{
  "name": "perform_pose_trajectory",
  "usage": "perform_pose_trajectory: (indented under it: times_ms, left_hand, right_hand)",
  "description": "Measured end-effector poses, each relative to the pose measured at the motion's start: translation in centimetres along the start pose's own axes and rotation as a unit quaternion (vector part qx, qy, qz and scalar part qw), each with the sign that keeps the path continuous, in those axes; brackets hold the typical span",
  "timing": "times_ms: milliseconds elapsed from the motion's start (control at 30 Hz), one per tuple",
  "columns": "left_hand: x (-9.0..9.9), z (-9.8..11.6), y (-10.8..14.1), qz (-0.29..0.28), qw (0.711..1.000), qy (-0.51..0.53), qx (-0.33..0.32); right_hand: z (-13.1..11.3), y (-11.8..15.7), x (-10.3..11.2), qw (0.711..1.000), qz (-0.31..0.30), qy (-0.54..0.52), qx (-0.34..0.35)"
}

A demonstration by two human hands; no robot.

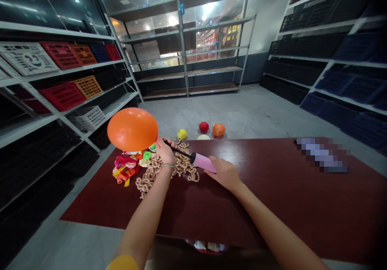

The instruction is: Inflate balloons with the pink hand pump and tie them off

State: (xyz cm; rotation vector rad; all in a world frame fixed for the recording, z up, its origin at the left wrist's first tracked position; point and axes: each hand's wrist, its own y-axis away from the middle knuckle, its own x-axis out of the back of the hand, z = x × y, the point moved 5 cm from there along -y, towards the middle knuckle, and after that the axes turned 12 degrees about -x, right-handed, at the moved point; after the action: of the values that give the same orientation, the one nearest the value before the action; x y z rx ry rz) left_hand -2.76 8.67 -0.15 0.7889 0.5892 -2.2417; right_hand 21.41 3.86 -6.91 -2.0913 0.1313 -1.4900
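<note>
An inflated orange balloon [133, 129] hangs over the table's far left, its neck gathered at the fingers of my left hand [165, 153]. That hand is closed where the balloon's neck meets the black end of a hand pump. My right hand [225, 172] wraps round the pump's pink barrel [203, 162]. Between the two hands shows the pump's black rod [180, 152]. Under my left hand lies a heap of beige curly pieces [151, 175], whose kind I cannot tell. Beside it is a pile of limp coloured balloons [124, 166].
The dark red table [272, 205] carries a pixelated flat object [320, 153] at the right. Beyond its far edge, a yellow balloon [182, 134], a red balloon [204, 127] and another orange balloon [219, 130] rest on the floor. Shelves with crates [62, 96] line the sides.
</note>
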Motion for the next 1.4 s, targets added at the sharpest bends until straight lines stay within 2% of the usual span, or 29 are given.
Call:
perform_pose_trajectory:
  times_ms: [67, 133, 200, 367, 433, 500, 700, 767, 867, 1033, 1133, 1233, 1400]
  left_hand:
    - [0.0, 1.1, -1.8, 0.016, 1.0, 0.003, -0.022]
    - [-0.3, 1.2, -2.0, 0.03, 0.999, 0.008, -0.035]
    - [-1.0, 0.1, -0.6, 0.027, 0.999, 0.009, -0.028]
    - [-2.7, -4.4, 5.6, -0.023, 0.999, 0.002, 0.041]
    - [-2.7, -4.9, 6.5, -0.034, 0.998, -0.002, 0.054]
    - [-2.2, -4.3, 5.5, -0.039, 0.998, -0.003, 0.052]
    - [-0.1, 0.7, -1.7, 0.01, 1.0, -0.015, -0.004]
    - [0.0, 1.3, -2.6, 0.023, 0.999, -0.012, -0.02]
    - [-0.6, 0.1, -1.2, 0.023, 0.999, -0.003, -0.022]
    - [-2.5, -4.6, 4.4, -0.034, 0.998, -0.002, 0.046]
    - [-2.7, -5.5, 5.9, -0.04, 0.997, 0.002, 0.066]
    - [-2.0, -4.8, 4.7, -0.035, 0.997, 0.012, 0.071]
    - [-0.3, -1.4, 0.2, -0.003, 1.0, 0.0, 0.026]
  right_hand:
    - [0.1, -0.2, -0.1, 1.0, 0.004, -0.004, -0.004]
    - [0.2, -0.3, -0.2, 1.0, 0.011, 0.005, -0.016]
    - [0.5, -0.4, -0.2, 0.999, 0.021, 0.023, -0.031]
    - [0.7, -0.2, 0.0, 0.998, 0.03, 0.041, -0.045]
    - [0.6, 0.0, 0.1, 0.998, 0.024, 0.036, -0.038]
    - [0.3, 0.0, 0.2, 0.999, 0.013, 0.029, -0.024]
    - [-0.3, -0.2, 0.1, 1.0, 0.01, 0.009, -0.001]
    - [-0.3, -0.3, 0.1, 1.0, 0.015, 0.009, -0.002]
    - [0.0, -0.3, -0.1, 0.999, 0.024, 0.025, -0.018]
    - [0.5, -0.3, 0.0, 0.998, 0.031, 0.03, -0.043]
    - [0.4, -0.1, 0.2, 0.999, 0.022, 0.018, -0.04]
    - [0.1, 0.0, 0.2, 1.0, 0.009, 0.01, -0.022]
    - [-0.2, 0.0, 0.1, 1.0, 0.009, 0.007, -0.004]
